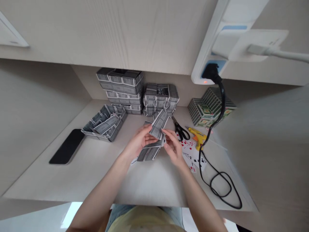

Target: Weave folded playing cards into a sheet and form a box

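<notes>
In the middle of the desk, my left hand (pixel 141 140) pinches the left edge of a folded playing card strip (pixel 159 124) with a grey patterned back. My right hand (pixel 173 145) closes its fingers on the right side of the same strip, near its lower end. The strip is held tilted above the desk. Below it lie more grey patterned cards (pixel 149 153), partly covered by the strip and my fingers. How the held cards join together is hidden by my fingers.
Boxes made of grey cards (pixel 120 85) stand stacked at the back, beside another stack (pixel 160 96). An open card tray (pixel 106 124) and a phone (pixel 67 146) lie left. Scissors (pixel 181 130), a yellow glue gun (pixel 199 137), its black cord (pixel 218 190) and loose cards (pixel 189 148) lie right.
</notes>
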The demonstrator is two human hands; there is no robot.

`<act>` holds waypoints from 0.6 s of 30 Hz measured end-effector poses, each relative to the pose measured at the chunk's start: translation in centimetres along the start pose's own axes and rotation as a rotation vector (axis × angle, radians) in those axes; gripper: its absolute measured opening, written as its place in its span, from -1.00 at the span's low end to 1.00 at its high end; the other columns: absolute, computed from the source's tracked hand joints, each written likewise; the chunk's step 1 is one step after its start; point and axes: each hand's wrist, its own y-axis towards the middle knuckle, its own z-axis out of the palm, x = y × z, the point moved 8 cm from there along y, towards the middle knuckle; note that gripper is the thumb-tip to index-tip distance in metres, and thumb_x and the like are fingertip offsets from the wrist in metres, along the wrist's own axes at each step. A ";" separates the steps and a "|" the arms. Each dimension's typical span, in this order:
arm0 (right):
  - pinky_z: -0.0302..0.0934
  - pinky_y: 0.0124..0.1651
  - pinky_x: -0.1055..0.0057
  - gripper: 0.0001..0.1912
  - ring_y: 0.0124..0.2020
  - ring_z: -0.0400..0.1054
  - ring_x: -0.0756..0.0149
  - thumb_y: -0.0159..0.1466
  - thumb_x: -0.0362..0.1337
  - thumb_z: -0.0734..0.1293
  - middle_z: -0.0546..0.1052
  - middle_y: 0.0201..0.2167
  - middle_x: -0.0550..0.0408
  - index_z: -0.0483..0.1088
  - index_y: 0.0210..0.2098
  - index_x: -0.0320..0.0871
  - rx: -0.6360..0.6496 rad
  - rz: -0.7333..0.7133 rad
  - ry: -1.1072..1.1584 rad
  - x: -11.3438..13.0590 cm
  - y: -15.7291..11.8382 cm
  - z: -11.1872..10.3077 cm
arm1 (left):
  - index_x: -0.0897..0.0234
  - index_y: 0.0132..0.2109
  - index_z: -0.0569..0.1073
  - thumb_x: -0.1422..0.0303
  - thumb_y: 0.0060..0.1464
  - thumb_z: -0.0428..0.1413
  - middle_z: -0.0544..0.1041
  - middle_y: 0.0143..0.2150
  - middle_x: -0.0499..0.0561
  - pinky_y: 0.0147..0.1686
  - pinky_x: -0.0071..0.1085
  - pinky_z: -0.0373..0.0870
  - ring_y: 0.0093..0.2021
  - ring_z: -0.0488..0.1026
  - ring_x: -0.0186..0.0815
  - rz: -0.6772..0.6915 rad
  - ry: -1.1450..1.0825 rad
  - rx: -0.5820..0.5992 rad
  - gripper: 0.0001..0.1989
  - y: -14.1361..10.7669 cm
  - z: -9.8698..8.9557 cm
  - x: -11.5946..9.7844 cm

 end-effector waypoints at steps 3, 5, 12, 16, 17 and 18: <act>0.05 0.08 0.12 -0.55 0.03 0.14 0.13 0.20 -0.11 0.16 0.24 -0.01 0.01 0.22 0.09 0.04 -0.083 -0.045 -0.135 0.2 -0.3 -0.4 | 0.18 0.10 0.20 0.36 -0.13 0.20 0.49 -0.21 0.06 -0.11 -0.29 0.35 -0.21 0.45 -0.29 0.108 0.090 0.142 -0.38 -0.6 1.4 -0.9; -0.02 0.13 0.12 -0.54 0.08 0.10 0.14 0.21 -0.13 0.15 0.23 0.01 0.02 0.19 0.11 0.04 -0.141 -0.074 -0.214 0.2 -0.5 -0.5 | 0.18 0.10 0.22 0.44 -0.21 0.24 0.48 -0.21 0.05 -0.07 -0.31 0.31 -0.15 0.42 -0.28 0.169 0.207 0.222 -0.33 -0.9 2.1 -1.1; 0.04 0.11 0.19 -0.48 0.07 0.14 0.17 0.13 -0.24 0.26 0.27 0.03 0.01 0.20 0.10 0.01 -0.149 -0.081 -0.177 0.7 -0.5 -0.1 | 0.19 -0.18 0.46 0.40 -0.07 0.11 0.48 -0.28 0.00 -0.18 -0.39 0.28 -0.29 0.40 -0.31 0.408 0.632 0.030 -0.77 0.1 1.2 -2.7; 0.04 0.10 0.21 -0.67 0.02 0.22 0.18 0.13 -0.22 0.27 0.40 -0.05 0.08 0.41 -0.10 0.00 -0.208 0.018 0.010 0.6 0.0 -2.3 | 0.14 -0.33 0.53 0.34 -0.13 0.18 0.42 -0.38 0.00 -0.16 -0.33 0.21 -0.29 0.31 -0.26 0.599 0.885 0.059 -0.87 0.0 3.2 -6.0; 0.07 0.07 0.22 -0.71 -0.01 0.25 0.18 0.11 -0.21 0.28 0.44 -0.10 0.10 0.44 -0.15 0.00 -0.250 0.067 0.058 0.2 0.0 -3.2 | 0.15 -0.38 0.53 0.30 -0.18 0.21 0.40 -0.38 0.00 -0.13 -0.30 0.18 -0.24 0.29 -0.23 0.673 0.944 0.061 -0.88 -0.2 4.0 -7.0; 0.11 0.02 0.23 -0.75 -0.08 0.30 0.18 0.10 -0.20 0.29 0.48 -0.17 0.13 0.46 -0.21 0.00 -0.307 0.133 0.105 -0.3 -0.2 -4.1 | 0.17 -0.42 0.53 0.27 -0.22 0.24 0.39 -0.35 0.02 -0.10 -0.28 0.15 -0.19 0.27 -0.20 0.738 0.985 0.070 -0.87 -0.2 4.9 -8.0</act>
